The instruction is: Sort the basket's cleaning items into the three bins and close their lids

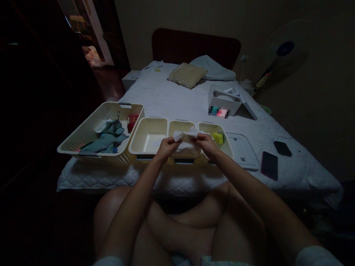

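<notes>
Obscuring middle bin (178, 127): cloth (185, 137), perhaps.

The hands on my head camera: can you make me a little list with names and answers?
Left hand: holds white cloth
Right hand: holds the same cloth
Under the cloth: middle bin
Right bin: has a yellow thing inside
Basket: blue-green cloth, red thing
Beside right bin: flat lid
All on: bed
Light: dim

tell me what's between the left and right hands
In the head view, a white cloth-like piece, held by both, spans the gap between the left hand and right hand, hiding part of the middle bin.
</notes>
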`<state>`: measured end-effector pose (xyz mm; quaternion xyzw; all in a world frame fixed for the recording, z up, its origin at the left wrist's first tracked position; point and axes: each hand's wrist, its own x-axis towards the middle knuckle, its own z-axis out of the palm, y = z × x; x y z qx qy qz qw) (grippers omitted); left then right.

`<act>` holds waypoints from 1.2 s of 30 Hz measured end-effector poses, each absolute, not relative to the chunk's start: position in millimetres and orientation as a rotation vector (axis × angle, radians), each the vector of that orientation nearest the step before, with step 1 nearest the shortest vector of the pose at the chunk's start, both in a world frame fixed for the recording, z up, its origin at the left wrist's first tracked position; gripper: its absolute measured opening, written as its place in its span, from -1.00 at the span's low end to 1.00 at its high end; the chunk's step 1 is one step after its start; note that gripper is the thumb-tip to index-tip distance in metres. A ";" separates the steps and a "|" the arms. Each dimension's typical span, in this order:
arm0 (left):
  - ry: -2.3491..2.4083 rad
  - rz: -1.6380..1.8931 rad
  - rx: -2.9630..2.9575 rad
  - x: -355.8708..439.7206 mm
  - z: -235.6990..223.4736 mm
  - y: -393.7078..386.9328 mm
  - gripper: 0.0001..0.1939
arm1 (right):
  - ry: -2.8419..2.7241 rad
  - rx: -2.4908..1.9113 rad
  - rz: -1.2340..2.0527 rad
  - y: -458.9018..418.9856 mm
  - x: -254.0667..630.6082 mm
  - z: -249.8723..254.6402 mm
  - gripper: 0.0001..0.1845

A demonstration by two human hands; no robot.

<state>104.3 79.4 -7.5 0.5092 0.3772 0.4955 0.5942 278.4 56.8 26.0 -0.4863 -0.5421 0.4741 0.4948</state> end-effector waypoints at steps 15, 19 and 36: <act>0.611 1.251 1.644 89.8 26.3 70.0 -0.77 | -1.999 -0.885 0.465 49.3 284.0 53.6 -0.69; 0.645 1.316 1.772 87.6 30.6 70.2 -0.74 | -2.060 -0.856 0.314 51.9 285.5 57.5 -0.73; 0.809 1.407 1.855 81.4 29.1 75.4 -0.75 | -1.992 -1.016 0.516 55.1 282.8 67.3 -0.74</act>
